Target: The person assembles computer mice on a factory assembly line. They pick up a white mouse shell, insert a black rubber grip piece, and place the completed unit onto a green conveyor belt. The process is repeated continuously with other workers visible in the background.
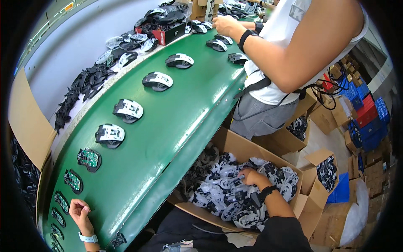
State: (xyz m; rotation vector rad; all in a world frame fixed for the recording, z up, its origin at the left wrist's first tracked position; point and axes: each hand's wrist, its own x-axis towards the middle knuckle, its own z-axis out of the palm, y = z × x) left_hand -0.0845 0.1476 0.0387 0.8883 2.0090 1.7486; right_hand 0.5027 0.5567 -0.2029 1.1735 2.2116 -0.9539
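My left hand (80, 213) hovers at the near left of the green belt (151, 126), fingers curled closed; what they hold, if anything, is hidden. Close to it lie open mouse bases with green circuit boards, such as this base (73, 181). My right hand (252, 177) reaches into a large cardboard box (235, 145) on my right, its fingers closing on a bagged mouse shell (241, 176). Around it the box is full of white and black shells in clear plastic bags. Farther up the belt stand several mice with white tops, including this mouse (110, 135).
A co-worker (289, 50) stands at the far right of the belt, hands over it. Along the wall lie black plastic parts (82, 86) and a red-and-black box (166, 34) heaped with shells. Another open carton (325, 172) and blue bins (373, 130) stand at right.
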